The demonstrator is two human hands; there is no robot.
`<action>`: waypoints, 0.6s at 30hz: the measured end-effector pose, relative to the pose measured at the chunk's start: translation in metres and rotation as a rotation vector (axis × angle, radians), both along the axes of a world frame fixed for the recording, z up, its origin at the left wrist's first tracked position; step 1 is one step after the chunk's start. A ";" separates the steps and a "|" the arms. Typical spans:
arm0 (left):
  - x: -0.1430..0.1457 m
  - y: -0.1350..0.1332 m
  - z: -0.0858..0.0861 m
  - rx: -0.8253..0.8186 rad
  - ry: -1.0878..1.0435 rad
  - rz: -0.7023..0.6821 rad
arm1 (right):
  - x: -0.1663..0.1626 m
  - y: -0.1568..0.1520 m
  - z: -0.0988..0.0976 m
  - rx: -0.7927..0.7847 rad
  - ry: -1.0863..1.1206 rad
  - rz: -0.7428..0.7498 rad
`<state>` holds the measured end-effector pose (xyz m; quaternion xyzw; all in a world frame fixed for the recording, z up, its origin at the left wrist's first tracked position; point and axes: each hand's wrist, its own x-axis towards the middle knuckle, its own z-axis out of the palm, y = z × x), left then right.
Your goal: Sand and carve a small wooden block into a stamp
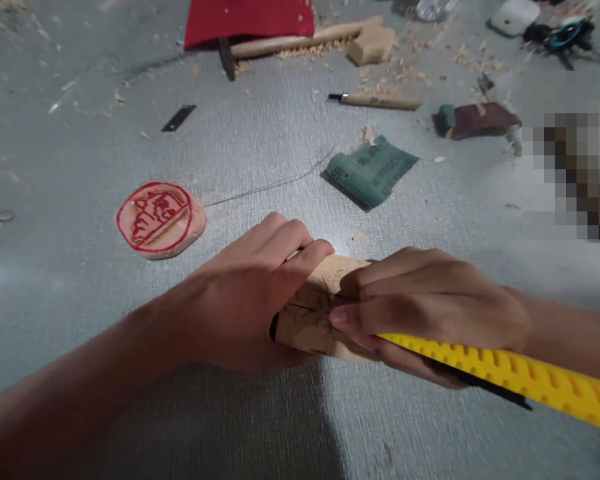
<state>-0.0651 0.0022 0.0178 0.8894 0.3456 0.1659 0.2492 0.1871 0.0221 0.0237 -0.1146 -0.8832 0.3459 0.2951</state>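
My left hand (pixel 245 300) is closed around the left end of a pale wooden block (pixel 305 333) with dark pencil-like lines on its face. Over the block's right part, my right hand (pixel 430 300) grips a yellow utility knife (pixel 500 367), its long body reaching toward the lower right. The knife's tip is hidden behind the fingers, so I cannot tell whether it touches the wood. Beyond my left wrist lies a round wooden disc (pixel 161 220) with a red-outlined carved drawing.
Green sandpaper (pixel 375 170) lies curled beyond my hands. Farther back are a wood-handled chisel (pixel 380 101), a loose blade (pixel 179 118), a hammer (pixel 290 45), a red sheet (pixel 250 20), a small wood piece (pixel 371 47), brown sandpaper (pixel 485 121), keys (pixel 565 37) and scattered shavings.
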 end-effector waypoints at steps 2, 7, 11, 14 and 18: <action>-0.001 -0.001 0.000 -0.013 -0.012 -0.007 | 0.003 0.000 -0.001 0.021 -0.024 -0.002; -0.003 -0.003 -0.001 -0.016 -0.019 -0.030 | 0.008 -0.003 -0.002 0.105 -0.115 0.071; -0.002 -0.004 -0.001 -0.010 -0.024 -0.043 | 0.009 -0.001 0.003 0.114 -0.150 0.107; -0.006 -0.005 -0.002 -0.012 -0.019 -0.038 | 0.012 -0.001 0.009 0.128 -0.136 0.143; -0.012 -0.004 -0.001 0.013 0.010 0.009 | 0.022 -0.009 0.012 0.129 -0.168 0.020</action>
